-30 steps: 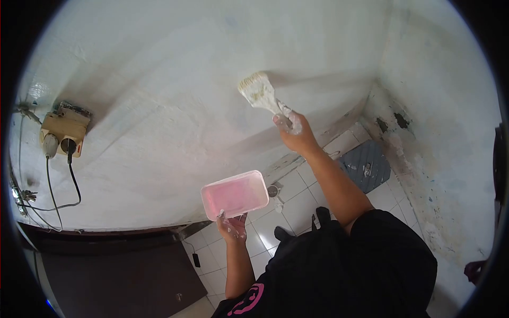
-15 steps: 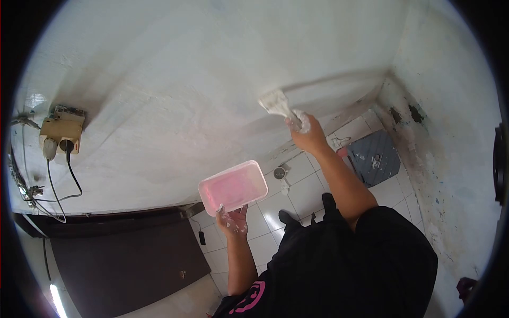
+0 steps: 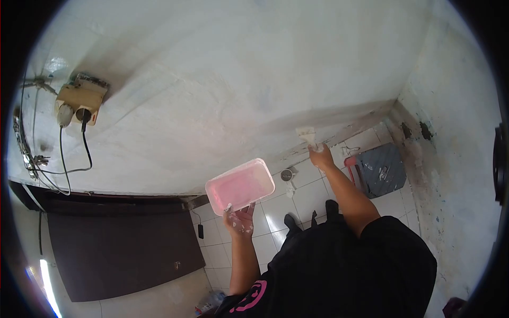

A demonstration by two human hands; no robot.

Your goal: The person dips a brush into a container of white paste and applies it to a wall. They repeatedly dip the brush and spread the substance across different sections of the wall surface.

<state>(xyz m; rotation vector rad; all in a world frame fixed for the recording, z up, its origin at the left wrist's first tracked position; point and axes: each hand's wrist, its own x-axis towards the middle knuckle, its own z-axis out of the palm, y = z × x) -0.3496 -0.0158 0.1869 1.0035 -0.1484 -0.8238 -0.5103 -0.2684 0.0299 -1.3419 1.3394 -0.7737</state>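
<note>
My left hand [image 3: 240, 220], spotted with white, holds a pink rectangular tray [image 3: 241, 185] with a pale rim from below, its thumb at the near edge. The tray's inside is pink with a whitish smear toward the right. In my right hand [image 3: 321, 157] is the handle of a wide, white-coated brush [image 3: 307, 134]. The brush head is at the lower part of the white wall [image 3: 212, 95]; whether it touches the wall I cannot tell.
A grey stool [image 3: 383, 170] stands on the tiled floor at right, near a small cup [image 3: 287, 175]. A socket adapter [image 3: 79, 105] with plugged cables juts from the wall at left. Below it is a dark brown panel [image 3: 116, 254].
My right hand and the brush have moved down the wall and to the right. The view has shifted a little; my left hand still holds the tray.
</note>
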